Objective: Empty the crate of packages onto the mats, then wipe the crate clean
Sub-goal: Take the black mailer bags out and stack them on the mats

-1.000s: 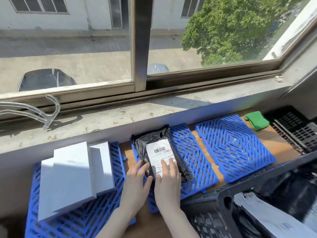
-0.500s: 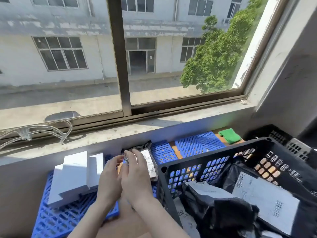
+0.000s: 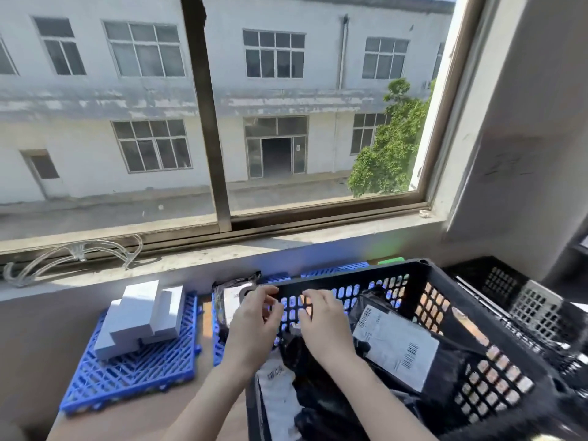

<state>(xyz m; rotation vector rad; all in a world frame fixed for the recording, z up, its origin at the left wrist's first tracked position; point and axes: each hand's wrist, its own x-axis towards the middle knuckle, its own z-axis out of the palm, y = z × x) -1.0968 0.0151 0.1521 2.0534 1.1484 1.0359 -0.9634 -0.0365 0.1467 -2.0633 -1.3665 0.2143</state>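
Observation:
A black perforated crate point(image 3: 350, 271) stands at the lower right and holds several black mailer bags; the largest bag point(image 3: 394, 348) shows a white barcode label. Another labelled bag point(image 3: 276, 386) lies at the crate's near left. My left hand point(image 3: 254, 323) and my right hand point(image 3: 321, 316) hover side by side over the crate's left end, fingers loosely curled and holding nothing. A black package point(image 3: 234, 297) lies on the middle blue mat point(image 3: 218, 345), just left of the crate. White boxes point(image 3: 143, 316) are stacked on the left blue mat point(image 3: 127, 374).
A green cloth point(image 3: 391, 261) peeks out behind the crate's far rim. A second black crate point(image 3: 509, 288) sits at the far right by the wall. A concrete window sill point(image 3: 191, 262) with clear plastic hangers point(image 3: 73, 253) runs behind the mats.
Both hands let go of the black package on the middle mat and moved right, over the crate. The view lifted and swung right, bringing the crate in close.

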